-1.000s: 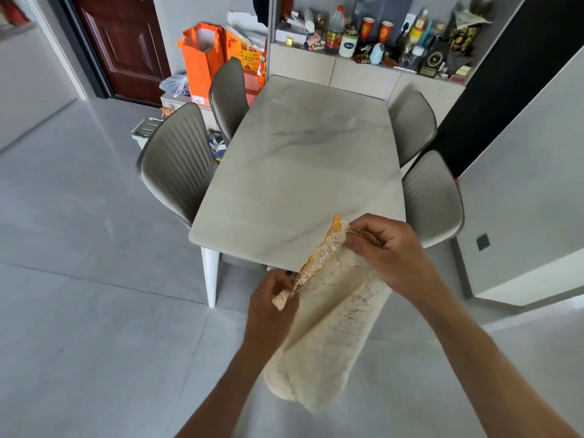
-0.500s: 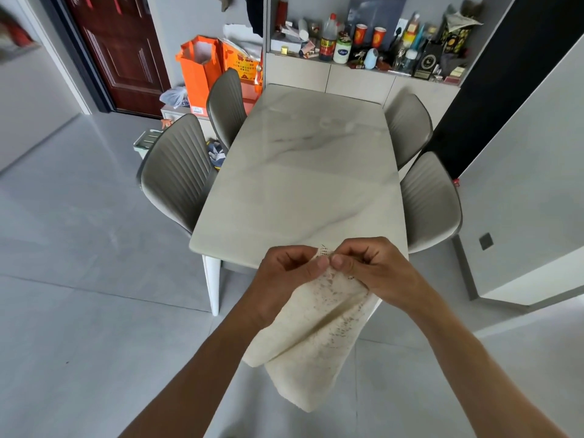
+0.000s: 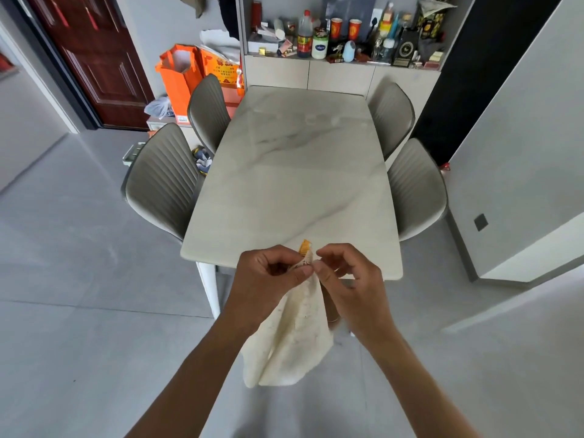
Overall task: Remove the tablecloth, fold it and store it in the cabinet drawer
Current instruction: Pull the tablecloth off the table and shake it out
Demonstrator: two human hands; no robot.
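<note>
Both hands, left hand (image 3: pixel 268 273), right hand (image 3: pixel 350 279), pinching folded tablecloth (image 3: pixel 294 336), hanging before table (image 3: pixel 300 184)

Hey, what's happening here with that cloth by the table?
A person is standing at the near end of a marble-look dining table, folding a cream tablecloth. The table top is already bare, so the cloth has come off it. The left hand pinches the cloth's top edge, and the right hand has its fingertips at the same edge, right beside it. The rest of the cloth hangs down in a narrow folded bundle between the arms. It has not been put away yet.
</note>
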